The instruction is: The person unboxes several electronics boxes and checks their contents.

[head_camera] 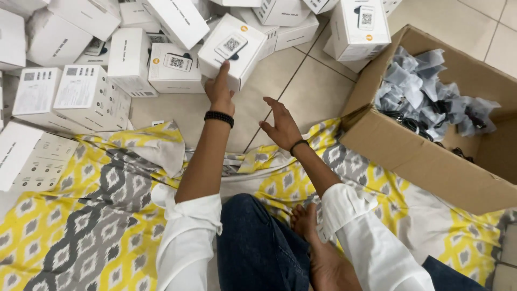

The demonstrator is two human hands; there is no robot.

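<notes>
I am seeing my left hand (219,89) reaching forward, its fingertips touching the near edge of one small white box (232,49) that is lying tilted on the pile; the fingers are extended and are not closing on it. My right hand (281,125) is hovering over the bare floor tiles (312,91) with fingers spread, holding nothing. Each wrist is wearing one dark band.

Beyond the hands, the white boxes are lying heaped across the top of the view — I am counting roughly fifteen, some cut off by the frame, so I cannot give an exact number. One taller box (358,27) is standing upright near the carton.

To my right, one brown cardboard carton (409,156) is sitting open, holding a heap of small clear bags with dark cables (425,97); I cannot count them.

I am sitting on a yellow, grey and white patterned cloth (97,215), whose far edge is ending just beneath the hands. A patch of floor is lying open between the cloth, the boxes and the carton — the only free room.
</notes>
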